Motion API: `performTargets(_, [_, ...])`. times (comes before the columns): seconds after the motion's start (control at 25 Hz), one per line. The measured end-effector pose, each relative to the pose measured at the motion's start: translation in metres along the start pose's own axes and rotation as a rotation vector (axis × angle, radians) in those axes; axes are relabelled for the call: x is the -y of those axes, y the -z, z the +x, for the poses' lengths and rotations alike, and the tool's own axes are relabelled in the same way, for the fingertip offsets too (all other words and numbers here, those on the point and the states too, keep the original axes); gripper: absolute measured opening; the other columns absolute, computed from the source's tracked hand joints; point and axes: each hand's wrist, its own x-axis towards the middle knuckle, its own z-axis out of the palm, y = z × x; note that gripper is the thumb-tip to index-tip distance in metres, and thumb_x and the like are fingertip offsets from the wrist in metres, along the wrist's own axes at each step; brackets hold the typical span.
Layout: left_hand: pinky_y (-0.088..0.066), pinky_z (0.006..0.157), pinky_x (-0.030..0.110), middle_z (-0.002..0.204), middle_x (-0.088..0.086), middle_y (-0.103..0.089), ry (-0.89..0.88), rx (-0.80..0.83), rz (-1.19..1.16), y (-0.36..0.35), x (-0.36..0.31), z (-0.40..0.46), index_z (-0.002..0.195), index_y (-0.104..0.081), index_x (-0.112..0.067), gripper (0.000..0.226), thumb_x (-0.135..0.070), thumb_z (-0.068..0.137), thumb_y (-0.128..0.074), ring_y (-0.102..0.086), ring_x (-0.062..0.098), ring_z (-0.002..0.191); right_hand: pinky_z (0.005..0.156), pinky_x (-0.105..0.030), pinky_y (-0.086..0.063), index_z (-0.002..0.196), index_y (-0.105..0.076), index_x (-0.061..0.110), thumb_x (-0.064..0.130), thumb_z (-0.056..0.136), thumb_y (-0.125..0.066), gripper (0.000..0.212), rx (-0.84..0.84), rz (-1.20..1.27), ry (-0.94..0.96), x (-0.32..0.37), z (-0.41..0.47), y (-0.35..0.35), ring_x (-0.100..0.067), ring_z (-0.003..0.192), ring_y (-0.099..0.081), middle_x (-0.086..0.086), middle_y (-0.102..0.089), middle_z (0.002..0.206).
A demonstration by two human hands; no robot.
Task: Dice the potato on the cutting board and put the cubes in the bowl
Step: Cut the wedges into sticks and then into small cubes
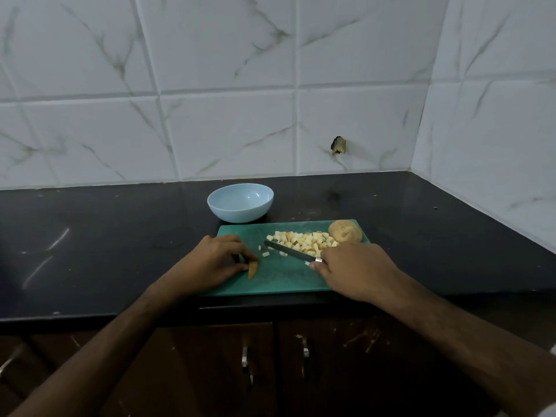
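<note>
A green cutting board (279,278) lies on the black counter. A pile of pale potato cubes (305,242) sits at its far right, beside an uncut potato piece (345,231) with its skin on. My right hand (355,269) grips a knife (287,251) whose blade points left across the board, next to the pile. My left hand (210,263) pinches a thin potato slice (252,269) at the board's left side. A few loose cubes (266,253) lie between the hands. The light blue bowl (240,202) stands behind the board and looks empty.
The black counter (105,251) runs to a tiled wall behind and on the right. Its front edge is just below the board, with dark cabinet doors and metal handles (305,352) beneath. A hole in the wall tile (339,145) is at the back right.
</note>
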Motion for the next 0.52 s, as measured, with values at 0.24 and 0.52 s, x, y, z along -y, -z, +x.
performTargets(0.24, [-0.055,0.073,0.037,0.097,-0.019,-0.065,-0.012,-0.064,0.044,-0.005,0.001,0.002,0.105,-0.073,-0.032,0.02,-0.043,0.089,-0.066,-0.063,-0.003,0.087,0.065,-0.034,-0.044,0.099,-0.063,0.022,0.059,0.105,-0.032,0.048,0.077,0.167,0.025,0.006,-0.002,0.002,-0.013,0.073,-0.055,0.006,-0.057,0.083])
performTargets(0.52, [-0.05,0.078,0.039,0.095,-0.025,-0.067,0.035,-0.107,0.107,-0.01,0.0,0.001,0.102,-0.07,-0.038,0.021,-0.053,0.088,-0.067,-0.061,-0.006,0.089,0.063,-0.034,-0.042,0.101,-0.063,0.02,0.056,0.106,-0.031,0.048,0.031,0.043,-0.067,0.008,0.006,0.002,-0.014,0.077,-0.057,0.007,-0.051,0.079])
